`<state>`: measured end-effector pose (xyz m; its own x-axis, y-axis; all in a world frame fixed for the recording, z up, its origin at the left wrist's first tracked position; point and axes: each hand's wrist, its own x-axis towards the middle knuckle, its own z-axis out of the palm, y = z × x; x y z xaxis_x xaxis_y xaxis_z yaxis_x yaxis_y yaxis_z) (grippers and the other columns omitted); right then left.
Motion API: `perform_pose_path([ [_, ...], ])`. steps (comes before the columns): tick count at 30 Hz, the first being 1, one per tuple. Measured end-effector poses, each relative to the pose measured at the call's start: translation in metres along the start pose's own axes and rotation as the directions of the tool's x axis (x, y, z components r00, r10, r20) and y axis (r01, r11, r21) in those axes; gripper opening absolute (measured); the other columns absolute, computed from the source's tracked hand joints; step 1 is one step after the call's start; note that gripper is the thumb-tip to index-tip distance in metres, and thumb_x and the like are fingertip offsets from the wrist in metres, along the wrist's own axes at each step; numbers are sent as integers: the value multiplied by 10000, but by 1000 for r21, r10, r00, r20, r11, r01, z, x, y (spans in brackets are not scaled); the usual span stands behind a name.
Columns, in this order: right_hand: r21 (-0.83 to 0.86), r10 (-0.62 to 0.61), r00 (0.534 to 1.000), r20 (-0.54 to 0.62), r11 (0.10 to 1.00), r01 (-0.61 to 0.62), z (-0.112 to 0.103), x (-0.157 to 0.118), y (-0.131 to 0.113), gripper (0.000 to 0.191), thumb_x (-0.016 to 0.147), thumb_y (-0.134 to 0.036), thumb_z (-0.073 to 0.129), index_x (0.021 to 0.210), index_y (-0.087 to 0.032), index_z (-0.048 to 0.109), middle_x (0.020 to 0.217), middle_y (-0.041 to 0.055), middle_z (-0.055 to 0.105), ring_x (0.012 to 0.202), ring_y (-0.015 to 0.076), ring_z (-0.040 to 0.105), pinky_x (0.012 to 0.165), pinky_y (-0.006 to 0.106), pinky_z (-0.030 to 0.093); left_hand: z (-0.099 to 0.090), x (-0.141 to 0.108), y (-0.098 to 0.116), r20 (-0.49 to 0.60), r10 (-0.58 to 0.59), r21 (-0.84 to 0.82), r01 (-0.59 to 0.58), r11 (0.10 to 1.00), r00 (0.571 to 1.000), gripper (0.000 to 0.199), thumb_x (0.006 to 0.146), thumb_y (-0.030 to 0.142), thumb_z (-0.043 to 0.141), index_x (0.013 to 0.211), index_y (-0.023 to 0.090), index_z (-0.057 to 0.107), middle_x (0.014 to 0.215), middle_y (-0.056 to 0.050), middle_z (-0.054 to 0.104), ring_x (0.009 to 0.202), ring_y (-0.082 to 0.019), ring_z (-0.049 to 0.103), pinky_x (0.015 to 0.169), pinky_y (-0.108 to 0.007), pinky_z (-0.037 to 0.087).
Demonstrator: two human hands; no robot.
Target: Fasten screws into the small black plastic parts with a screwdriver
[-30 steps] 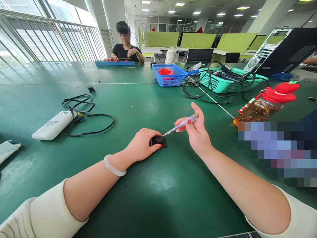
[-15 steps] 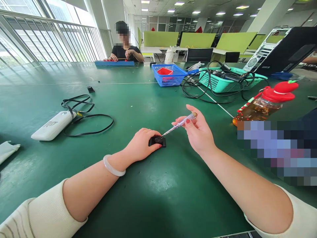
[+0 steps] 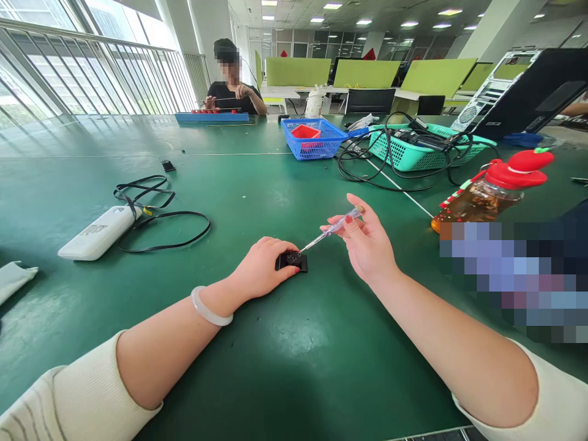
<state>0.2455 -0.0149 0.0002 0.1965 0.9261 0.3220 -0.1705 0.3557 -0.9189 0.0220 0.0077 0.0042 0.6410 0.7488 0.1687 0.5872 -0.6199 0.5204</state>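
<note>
1. Left hand (image 3: 261, 266) lies palm-down on the table (image 3: 257, 367), fingers clamped on a small black part (image 3: 293, 261).
2. Right hand (image 3: 365, 242) is raised, fingers pinching a clear-handled screwdriver (image 3: 331, 229), tip at the part.
3. The part's markings are perhaps too small to read.

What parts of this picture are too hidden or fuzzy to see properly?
All in the head view:
- Left side of the small black part: covered by the left hand.
- Screwdriver tip: too small to tell what it touches on the part. Its handle is partly wrapped by the right hand.
- Patch at right: blurred into blocks.
- Bottle: its base is hidden by that patch.
</note>
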Motion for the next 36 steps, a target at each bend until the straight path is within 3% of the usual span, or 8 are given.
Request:
perform_pose_path([
  [8,22,63,997,-50,998,-62,1,2,-1,501,737,-509,780,1143,-292,582,790,-49,707,797,194,730,962,478,536,1,0,0,-8,6,1,-6,1000,1000,277,835,376,645,1083,252,659,1049,-26,707,1047,-262,592,974,-430,453],
  [19,47,194,981,11,980,-194,2,-2,5,448,820,-398,692,1215,-304,501,914,-18,739,950,218,722,1031,521,472,2,0,-2,-7,9,-1,-9,1000,1000,290,834,385,644,1093,254,654,1049,-30,705,1041,-265,587,964,-444,456],
  [25,65,158,986,-48,986,-155,1,0,2,357,839,-375,673,1156,-304,526,857,-36,716,878,207,729,986,498,495,3,0,-4,-5,6,-4,-6,1000,1000,303,843,403,635,1112,265,648,1086,-27,701,1079,-270,576,975,-443,456],
  [32,103,182,983,35,977,-185,3,-2,0,355,816,-373,702,1119,-284,540,859,-22,724,912,223,725,997,504,484,3,0,-4,-2,5,4,-5,1000,1000,309,845,419,628,1110,262,646,1077,-34,699,1080,-277,576,974,-451,459],
  [36,86,163,986,13,983,-164,3,-2,0,312,832,-385,684,1091,-286,541,865,-28,717,902,218,725,1004,517,479,2,0,-3,-1,10,3,-10,1000,1000,302,845,420,621,1100,261,652,1070,-39,700,1064,-276,586,975,-456,458],
])
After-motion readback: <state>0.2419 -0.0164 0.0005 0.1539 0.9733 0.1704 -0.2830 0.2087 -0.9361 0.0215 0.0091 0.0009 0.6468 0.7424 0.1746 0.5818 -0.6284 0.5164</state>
